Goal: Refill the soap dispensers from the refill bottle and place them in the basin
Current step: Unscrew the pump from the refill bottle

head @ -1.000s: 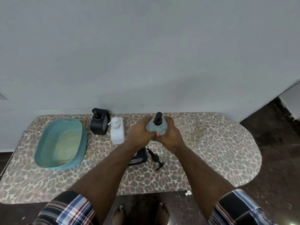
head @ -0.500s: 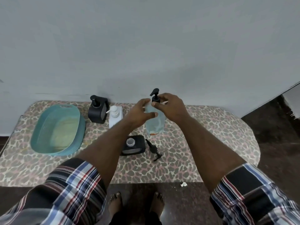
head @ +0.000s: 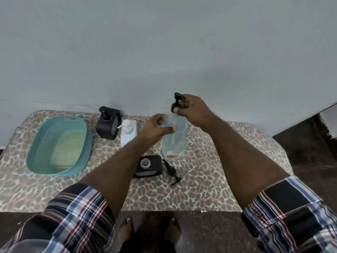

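The right hand (head: 193,110) pinched the black pump top (head: 176,103) of the clear plastic refill bottle (head: 174,136), thumb and fingertips closed round the pump's collar just above the bottle's neck. The left hand (head: 155,128) gripped the same bottle lower down, fingers curled round its upper body with the thumb across the front. The bottle hung upright between the two hands, its pale bluish liquid visible through the wall and an orange label near the base; whether that base touched the table could not be told from this angle.

Just below the bottle on the leopard-print table cover (head: 209,179) sat an open black square dispenser (head: 148,166), its round mouth uncovered, and just beside it on the right lay a loose black pump with its tube (head: 171,172). Farther back, near the wall, stood a black dispenser with its pump fitted (head: 108,123), and just beside that a white rectangular dispenser (head: 128,131) with a white pump. Well apart on the left rested the teal oval plastic basin (head: 36,148).
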Demonstrator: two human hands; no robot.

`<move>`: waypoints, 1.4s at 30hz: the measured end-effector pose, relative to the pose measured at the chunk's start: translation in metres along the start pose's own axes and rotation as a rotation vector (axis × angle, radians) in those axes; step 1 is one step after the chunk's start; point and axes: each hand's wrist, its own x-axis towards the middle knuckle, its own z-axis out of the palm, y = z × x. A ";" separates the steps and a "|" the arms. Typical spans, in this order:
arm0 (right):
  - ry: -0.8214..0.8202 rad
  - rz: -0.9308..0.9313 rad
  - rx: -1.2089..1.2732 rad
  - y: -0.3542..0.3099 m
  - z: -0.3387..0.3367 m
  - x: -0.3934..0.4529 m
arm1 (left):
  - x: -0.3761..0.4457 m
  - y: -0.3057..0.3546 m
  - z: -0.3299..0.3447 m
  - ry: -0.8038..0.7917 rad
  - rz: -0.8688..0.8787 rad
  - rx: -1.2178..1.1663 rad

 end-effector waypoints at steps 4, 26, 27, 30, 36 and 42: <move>-0.001 -0.004 0.061 -0.010 -0.003 -0.001 | -0.004 0.005 -0.003 -0.027 -0.025 -0.085; 0.197 0.000 0.056 -0.041 -0.001 0.001 | -0.020 0.042 -0.015 -0.065 0.012 -0.088; 0.239 -0.017 0.075 -0.044 -0.003 0.002 | -0.020 0.042 -0.016 -0.068 0.020 -0.084; 0.405 -0.091 0.232 -0.059 -0.014 0.004 | -0.021 0.043 -0.017 -0.070 0.038 -0.078; 0.740 -0.149 0.520 -0.070 -0.064 -0.002 | -0.024 0.040 -0.020 -0.052 0.040 -0.057; 0.964 0.007 0.949 -0.035 -0.101 -0.038 | -0.026 0.041 -0.022 -0.024 0.036 -0.124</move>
